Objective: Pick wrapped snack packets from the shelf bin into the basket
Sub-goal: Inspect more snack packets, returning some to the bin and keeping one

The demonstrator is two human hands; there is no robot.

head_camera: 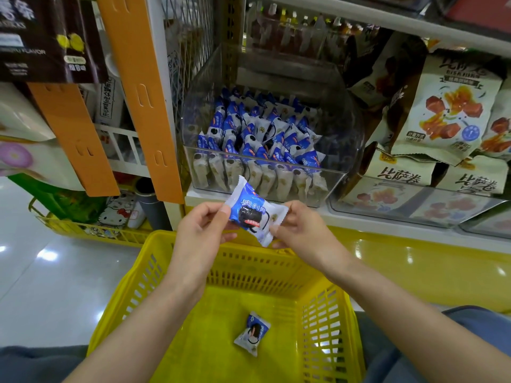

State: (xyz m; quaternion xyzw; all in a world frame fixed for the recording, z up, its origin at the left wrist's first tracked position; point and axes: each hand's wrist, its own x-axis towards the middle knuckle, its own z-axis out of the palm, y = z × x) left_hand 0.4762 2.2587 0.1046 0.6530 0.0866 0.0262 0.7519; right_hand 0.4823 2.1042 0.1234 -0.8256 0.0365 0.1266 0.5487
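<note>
A blue and white wrapped snack packet (253, 214) is held above the far rim of the yellow basket (177, 275). My left hand (200, 230) pinches its left end and my right hand (300, 230) pinches its right end. A second, similar packet (252, 333) lies on the basket floor. Behind the hands, a clear plastic shelf bin (343, 150) is packed with several of the same blue and white packets (257, 142).
Larger snack bags (448, 106) fill clear bins to the right of the shelf bin. Orange hanging strips (138, 87) and a white shelf post stand at the left. A low yellow rack (91, 230) with small items sits on the glossy floor at left.
</note>
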